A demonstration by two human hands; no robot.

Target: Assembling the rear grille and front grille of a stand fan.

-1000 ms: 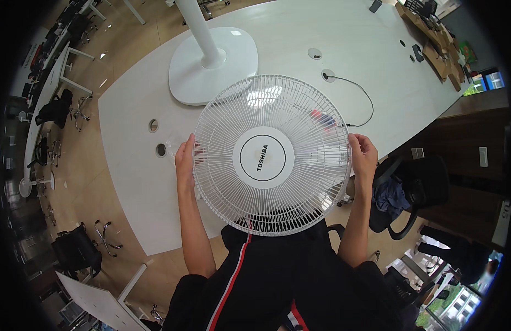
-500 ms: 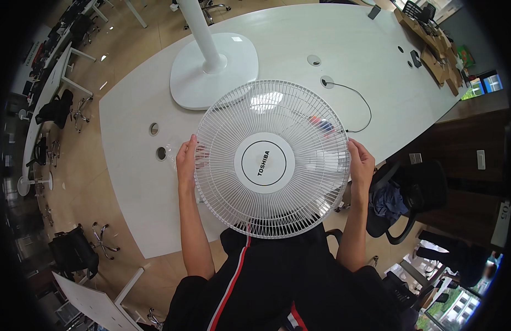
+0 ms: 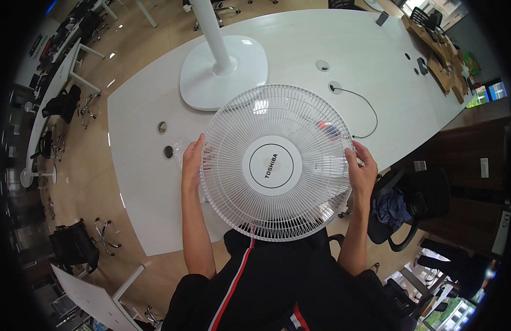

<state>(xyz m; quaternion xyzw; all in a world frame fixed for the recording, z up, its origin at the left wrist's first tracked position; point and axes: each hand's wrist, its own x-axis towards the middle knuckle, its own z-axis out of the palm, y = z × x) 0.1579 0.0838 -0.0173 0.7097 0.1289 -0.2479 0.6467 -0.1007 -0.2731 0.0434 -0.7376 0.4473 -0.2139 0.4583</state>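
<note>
White wire fan guard (image 3: pixel 272 165), its round hub facing my remote feed, is gripped at opposite sides of the rim by my left hand (image 3: pixel 192 161) and right hand (image 3: pixel 363 170), over the pale table (image 3: pixel 140 193) bearing a white pedestal base (image 3: pixel 197 83).

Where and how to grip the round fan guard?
Likely the outer rim of the fan guard, one hand from each side, as the left hand and right hand hold it: it's wide and round, so opposite grips should balance it.

Wheeled chairs (image 3: pixel 74 243), white desks (image 3: pixel 91 298) and a large table (image 3: pixel 142 193) with cable holes (image 3: pixel 162 128) mark this as an office.
</note>
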